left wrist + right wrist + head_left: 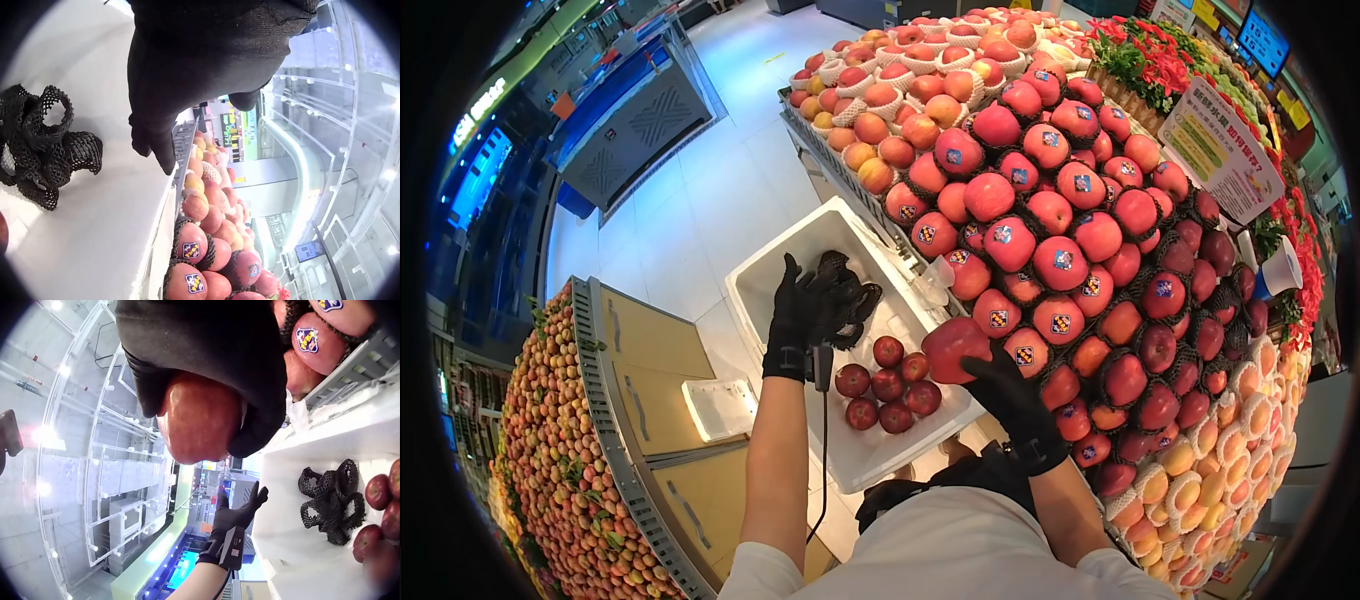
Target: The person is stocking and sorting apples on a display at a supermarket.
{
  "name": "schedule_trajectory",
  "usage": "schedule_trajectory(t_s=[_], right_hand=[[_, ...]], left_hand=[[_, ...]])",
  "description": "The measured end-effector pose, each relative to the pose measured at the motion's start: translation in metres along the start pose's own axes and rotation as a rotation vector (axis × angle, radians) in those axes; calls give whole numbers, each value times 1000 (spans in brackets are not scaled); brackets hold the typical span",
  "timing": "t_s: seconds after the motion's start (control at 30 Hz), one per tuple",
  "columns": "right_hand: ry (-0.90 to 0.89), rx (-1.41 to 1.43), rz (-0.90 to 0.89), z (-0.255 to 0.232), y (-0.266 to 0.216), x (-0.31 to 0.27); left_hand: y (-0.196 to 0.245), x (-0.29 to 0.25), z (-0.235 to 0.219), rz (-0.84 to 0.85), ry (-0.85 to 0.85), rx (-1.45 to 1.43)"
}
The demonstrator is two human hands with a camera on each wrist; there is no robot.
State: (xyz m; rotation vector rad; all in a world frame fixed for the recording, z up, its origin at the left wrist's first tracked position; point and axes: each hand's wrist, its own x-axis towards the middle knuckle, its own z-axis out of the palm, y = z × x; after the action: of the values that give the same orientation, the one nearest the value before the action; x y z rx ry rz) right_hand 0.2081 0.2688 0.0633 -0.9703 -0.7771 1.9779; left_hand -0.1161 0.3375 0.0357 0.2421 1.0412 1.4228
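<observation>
My right hand, in a black glove, grips a large red apple above the near right side of a white foam box. The right wrist view shows the fingers curled round this apple. My gloved left hand is over the box's left part, its fingers extended and nothing in its grasp. Beyond it, several black foam net sleeves lie heaped on the box floor, partly hidden in the head view; the left wrist view shows these sleeves apart from the fingers. Several dark red apples sit grouped inside the box.
A tall display of stickered red apples rises at the right, with peaches in white nets behind. At the left stands a slatted bin of small fruit over yellow cabinets. A small white foam tray lies beside the box.
</observation>
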Motion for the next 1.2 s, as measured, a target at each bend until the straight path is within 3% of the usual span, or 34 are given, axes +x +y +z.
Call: schedule_trajectory(t_s=[0.1,0.2,0.27,0.3,0.37,0.47,0.53,0.63,0.77,0.87,0.97,1.1,1.2], right_hand=[[-35,-3,-14,7,0,2],[-62,-75,-4,15,-1,1],[-73,-99,15,20,1,1],[-73,-90,24,22,4,3],[-90,-95,9,23,13,7],[-110,-241,-65,25,22,11],[-88,-481,-122,32,17,10],[-140,-614,-115,40,14,10],[-105,-764,-160,48,23,11],[-136,-792,-169,41,42,17],[-172,-806,-214,36,58,19],[-210,-823,-234,45,58,13],[-269,-889,-230,31,78,23]], left_hand=[[-8,8,-26,58,10,-13],[-38,44,-99,135,-73,-55],[-47,38,-124,173,-119,-31],[-48,25,-124,179,-131,10],[-43,-19,-103,313,-129,410],[-42,-59,-92,197,-65,82],[-46,-76,-93,208,-82,76],[-59,-99,-98,279,-87,95],[-69,-131,-93,208,-60,37],[-82,-143,-92,133,-12,92],[-78,-163,-66,154,-60,314],[-91,-165,-53,82,-142,390],[-115,-157,-47,196,-209,611]])
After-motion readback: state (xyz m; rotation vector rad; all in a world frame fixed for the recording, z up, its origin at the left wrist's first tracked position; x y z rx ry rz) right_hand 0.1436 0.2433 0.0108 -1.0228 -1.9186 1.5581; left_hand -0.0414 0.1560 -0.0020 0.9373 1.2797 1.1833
